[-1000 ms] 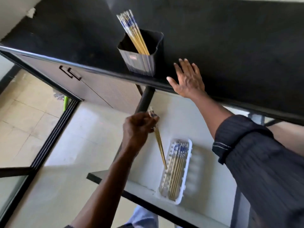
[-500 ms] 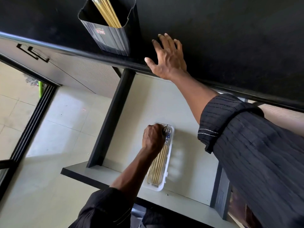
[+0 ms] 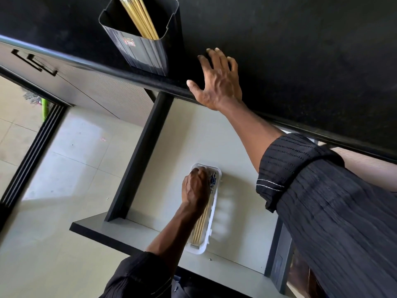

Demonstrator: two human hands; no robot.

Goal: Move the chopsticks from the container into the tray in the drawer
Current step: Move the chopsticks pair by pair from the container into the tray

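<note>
A dark ribbed container (image 3: 141,50) stands at the black countertop's (image 3: 300,61) front edge, with several yellow chopsticks (image 3: 139,18) leaning in it. Below, the drawer (image 3: 171,151) is pulled out. A white perforated tray (image 3: 216,203) lies lengthwise on its pale floor, holding several chopsticks (image 3: 200,226) with blue-patterned tops. My left hand (image 3: 196,190) is down in the tray's far end, fingers curled around the chopstick tops. My right hand (image 3: 217,82) rests flat, fingers spread, on the counter edge just right of the container.
The drawer's black left wall (image 3: 139,158) runs beside the tray. To the left are a cabinet front with black handles (image 3: 34,61) and a tiled floor (image 3: 64,168). A small speck (image 3: 210,259) lies near the tray's near end.
My left hand carried chopsticks down from under the counter edge into the tray and has stayed there. The view tilted down. My right hand kept its place on the counter.
</note>
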